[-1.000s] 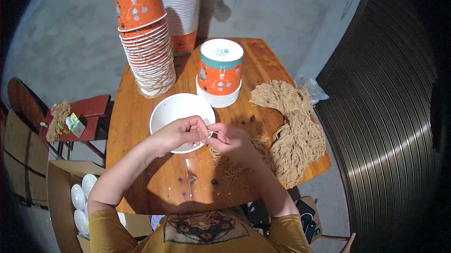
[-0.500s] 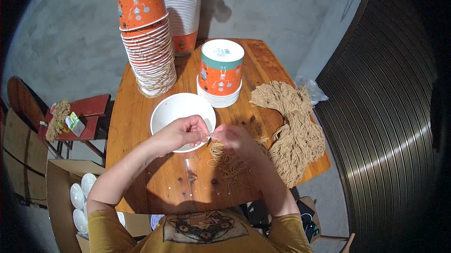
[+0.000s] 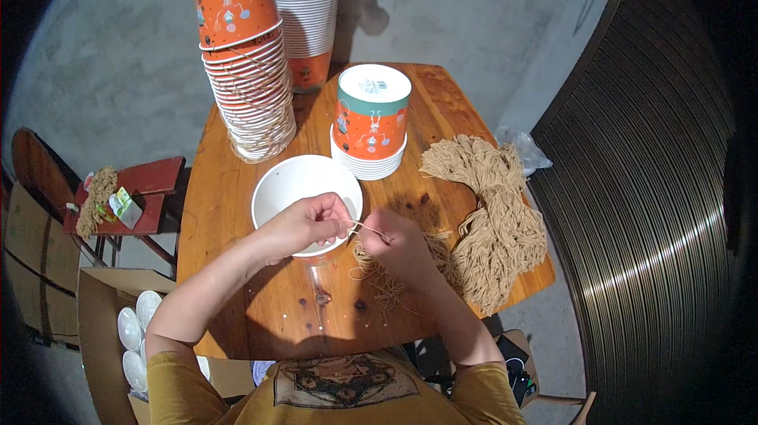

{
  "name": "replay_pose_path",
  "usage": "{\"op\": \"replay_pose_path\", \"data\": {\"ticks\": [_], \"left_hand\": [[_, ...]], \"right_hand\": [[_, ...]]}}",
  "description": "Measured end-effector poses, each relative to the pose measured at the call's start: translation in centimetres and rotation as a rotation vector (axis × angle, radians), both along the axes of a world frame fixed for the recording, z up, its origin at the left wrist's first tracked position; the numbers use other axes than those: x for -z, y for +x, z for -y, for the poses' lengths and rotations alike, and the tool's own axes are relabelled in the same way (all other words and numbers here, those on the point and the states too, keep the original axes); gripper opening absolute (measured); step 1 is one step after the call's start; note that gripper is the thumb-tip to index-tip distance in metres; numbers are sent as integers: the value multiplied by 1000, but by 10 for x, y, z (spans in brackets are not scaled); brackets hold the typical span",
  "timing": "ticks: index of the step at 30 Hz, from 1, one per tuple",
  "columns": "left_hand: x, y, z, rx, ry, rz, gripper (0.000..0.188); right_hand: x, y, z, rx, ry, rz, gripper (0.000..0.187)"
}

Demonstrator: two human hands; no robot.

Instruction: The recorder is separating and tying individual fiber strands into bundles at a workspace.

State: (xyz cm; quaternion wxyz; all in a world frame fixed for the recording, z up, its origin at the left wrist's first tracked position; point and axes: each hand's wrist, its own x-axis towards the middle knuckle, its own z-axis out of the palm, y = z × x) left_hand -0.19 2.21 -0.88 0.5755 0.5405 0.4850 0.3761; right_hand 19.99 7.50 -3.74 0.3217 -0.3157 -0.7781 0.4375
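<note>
A white paper bucket (image 3: 286, 188) stands mouth up on the wooden table. Over its right rim, my left hand (image 3: 312, 221) pinches a thin tan cord (image 3: 365, 227). The cord runs across a short gap to my right hand (image 3: 395, 242), whose fingers are closed on it too. Below and beside my right hand lies a loose tangle of tan cord (image 3: 387, 287). A large tied bundle of the same cord (image 3: 497, 228) rests at the table's right edge. Orange and green paper buckets (image 3: 371, 121) stand stacked upside down just behind the white one.
At the back left rises a tall stack of buckets (image 3: 249, 93) wound with cord; another tall stack (image 3: 306, 7) stands behind it. A cardboard box (image 3: 103, 322) with white round things is at the lower left. A red bench (image 3: 154, 176) and a ribbed metal shutter (image 3: 647, 212) flank the table.
My right hand has moved slightly right, away from my left, and a short length of cord now shows between them. My left hand stays at the rim.
</note>
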Motion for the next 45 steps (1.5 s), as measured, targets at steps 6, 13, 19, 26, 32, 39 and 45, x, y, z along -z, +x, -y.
{"op": "replay_pose_path", "data": {"ticks": [6,13,19,26,32,39,45], "left_hand": [[-3,4,1,-50,-48,33,7],[-7,7,1,-118,-140,58,10],[-12,14,4,-157,-203,126,13],[-7,12,4,-185,-169,47,15],[0,4,-1,-126,-137,104,22],[-11,8,0,-105,-90,-16,24],[-7,7,2,-143,-59,-45,34]], "right_hand": [[11,6,0,-105,-273,-118,14],[0,-13,26,-119,-455,-156,11],[-5,-20,33,-19,-243,-73,11],[0,-16,34,-30,-95,-91,14],[15,4,3,24,-604,-411,26],[7,-3,-2,65,-391,-425,14],[1,-12,4,43,129,-97,13]]}}
